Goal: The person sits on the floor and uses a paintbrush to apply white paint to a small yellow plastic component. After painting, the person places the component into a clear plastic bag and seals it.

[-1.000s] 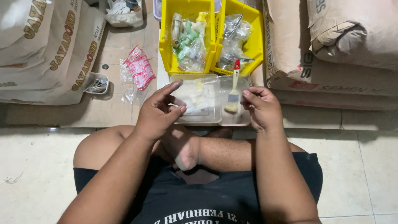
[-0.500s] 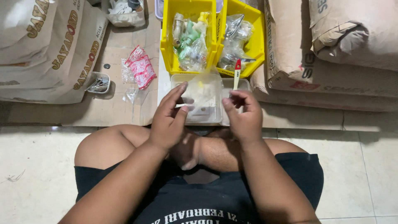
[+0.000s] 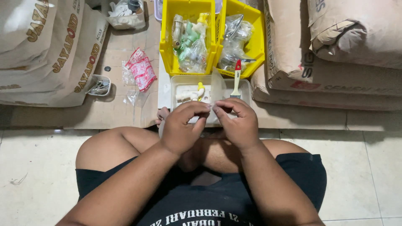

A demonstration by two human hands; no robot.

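I sit cross-legged on the floor with both hands together over my lap. My left hand (image 3: 183,127) and my right hand (image 3: 239,123) meet fingertip to fingertip, pinching the lower edge of a small clear plastic bag (image 3: 217,86) that stands up between them. What is inside the bag is hidden by my fingers. Just beyond my hands lies a shallow clear tray (image 3: 179,82) holding a white pipe fitting with a yellow handle (image 3: 196,93). A small paintbrush with a red handle (image 3: 237,78) rests on the tray's right side.
Two yellow bins (image 3: 167,46) (image 3: 258,37) hold bagged fittings behind the tray. A red-printed packet (image 3: 140,71) and a small tub of metal bits (image 3: 99,86) lie on cardboard to the left. Stacked paper sacks stand at the left (image 3: 46,54) and the right (image 3: 335,50).
My hands were apart and open over the tray a second ago. They came together toward my lap and now pinch the clear bag between them.
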